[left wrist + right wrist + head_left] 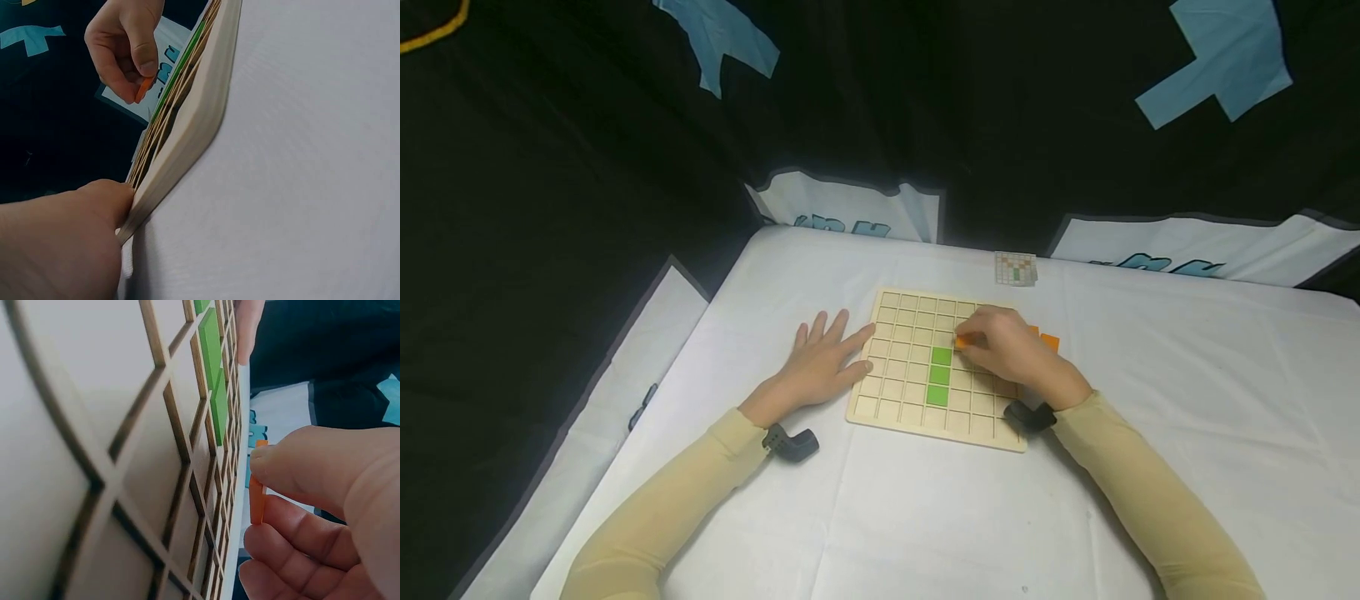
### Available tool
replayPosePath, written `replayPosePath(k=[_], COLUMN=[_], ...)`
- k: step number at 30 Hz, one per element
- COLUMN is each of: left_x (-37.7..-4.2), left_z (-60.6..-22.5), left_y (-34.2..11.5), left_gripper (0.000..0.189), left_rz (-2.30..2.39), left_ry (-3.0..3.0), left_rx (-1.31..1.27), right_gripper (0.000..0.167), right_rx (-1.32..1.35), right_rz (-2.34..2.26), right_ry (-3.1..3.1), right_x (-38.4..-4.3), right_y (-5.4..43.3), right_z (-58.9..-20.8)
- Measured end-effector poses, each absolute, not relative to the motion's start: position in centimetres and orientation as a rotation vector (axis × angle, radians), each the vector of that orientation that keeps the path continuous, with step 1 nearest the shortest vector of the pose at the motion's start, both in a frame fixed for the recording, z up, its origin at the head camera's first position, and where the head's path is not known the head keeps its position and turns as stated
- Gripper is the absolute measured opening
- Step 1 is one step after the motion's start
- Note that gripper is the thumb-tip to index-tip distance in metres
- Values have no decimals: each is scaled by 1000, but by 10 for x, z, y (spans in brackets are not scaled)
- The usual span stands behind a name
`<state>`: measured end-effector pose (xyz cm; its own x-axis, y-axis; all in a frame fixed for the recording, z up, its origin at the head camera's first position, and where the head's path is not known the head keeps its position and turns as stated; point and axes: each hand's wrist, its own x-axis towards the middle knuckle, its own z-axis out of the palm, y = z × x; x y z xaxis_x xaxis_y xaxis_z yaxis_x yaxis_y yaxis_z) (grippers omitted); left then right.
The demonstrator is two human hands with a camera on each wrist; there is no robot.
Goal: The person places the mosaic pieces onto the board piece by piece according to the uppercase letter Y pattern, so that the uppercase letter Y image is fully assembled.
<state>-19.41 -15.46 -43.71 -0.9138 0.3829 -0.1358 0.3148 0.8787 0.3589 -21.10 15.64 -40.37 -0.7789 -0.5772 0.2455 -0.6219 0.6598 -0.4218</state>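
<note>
Pinching an orange tile (pixel 257 500) here, right hand (pixel 1009 343) only: thumb on one side, fingertips on the other, remaining fingers curled in. From both wrist views the tile looks just above the wooden grid board (pixel 887 389), not touching it, and in the head view it's just right of the top green tile (pixel 942 357). That one heads a column of three, each green piece sitting in its own square.

Left hand (pixel 820 367) is basically flat with fingers spread, thumb and index tip touching the board's left edge. Nothing gripped on that side.

More orange tiles (pixel 1049 342) lie by the board's right side, partly behind the right hand, so I can't tell how many. Past the board's far edge there's a small grid-patterned card (pixel 1015 269) on the white cloth (pixel 880 525). Black curtain (pixel 925 100) behind it all, with light blue patches (pixel 1225 58).
</note>
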Motion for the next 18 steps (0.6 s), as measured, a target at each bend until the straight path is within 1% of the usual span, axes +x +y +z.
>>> replayPosePath(k=[9, 18], left_x=[-194, -195], left_z=[-437, -438], left_y=[-155, -155], left_gripper=[65, 65], left_rz=[498, 486], left_ry=[2842, 2845], left_rx=[533, 533], right_gripper=[16, 14], right_rx=[1020, 1088], right_rz=[749, 767], right_ry=[-2791, -2754], right_x=[-213, -222], right_y=[145, 131], right_z=[-402, -400])
